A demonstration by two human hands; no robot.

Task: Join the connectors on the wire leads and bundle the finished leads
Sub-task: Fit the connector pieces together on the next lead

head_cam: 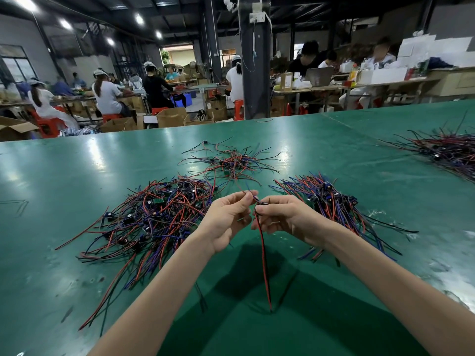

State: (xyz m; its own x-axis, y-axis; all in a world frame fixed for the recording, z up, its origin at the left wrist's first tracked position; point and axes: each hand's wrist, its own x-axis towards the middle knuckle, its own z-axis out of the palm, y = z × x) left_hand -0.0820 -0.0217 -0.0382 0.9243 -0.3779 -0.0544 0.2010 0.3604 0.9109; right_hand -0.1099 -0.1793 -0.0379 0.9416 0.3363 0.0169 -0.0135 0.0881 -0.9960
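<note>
A person's two bare hands are meeting just above a green worktable [77, 163], between heaps of loose wire. The left hand [226, 222] is pinching the end of a thin blue lead [248, 191] between thumb and forefinger, its other fingers loosely curled. The right hand [285, 214] is pinching a small dark connector [262, 202] the same way, and a red and black lead [263, 253] is hanging from it down to the table. The two pinches are almost touching. The join would probably go best with both halves gripped by their housings rather than the wires, lined up straight, then pushed squarely home. Fingertips are covering the mating faces, so whether the halves are already joined cannot be told. A left pile [154, 217], a right pile [331, 204] and a far pile [231, 161] are lying nearby; which holds finished leads is unclear, and no tie for bundling is showing.
</note>
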